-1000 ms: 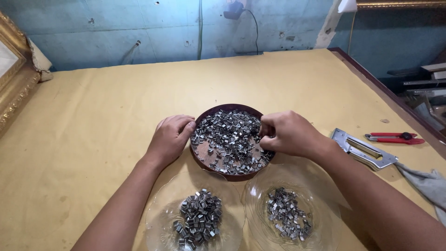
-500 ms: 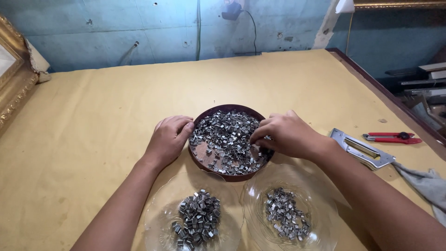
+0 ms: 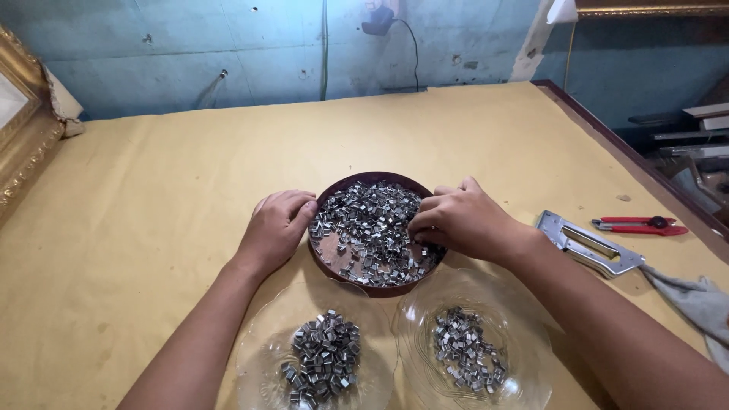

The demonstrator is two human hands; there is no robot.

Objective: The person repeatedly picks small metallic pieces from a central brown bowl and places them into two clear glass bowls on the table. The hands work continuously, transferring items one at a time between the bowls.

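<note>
Two hands at brown dish (image 3: 334, 267): right hand (image 3: 459, 220) over its R side, fingertips pinching metal clips (image 3: 372, 228); left hand (image 3: 277, 228) on L rim, fingers curled together.

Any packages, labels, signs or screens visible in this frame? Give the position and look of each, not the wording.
None in view: no package, label, sign or screen.
Only open containers: a round dark brown dish of small metal pieces at centre, with the left hand at its rim and the right hand in the pieces.
Two clear glass bowls stand nearer the person.
</note>
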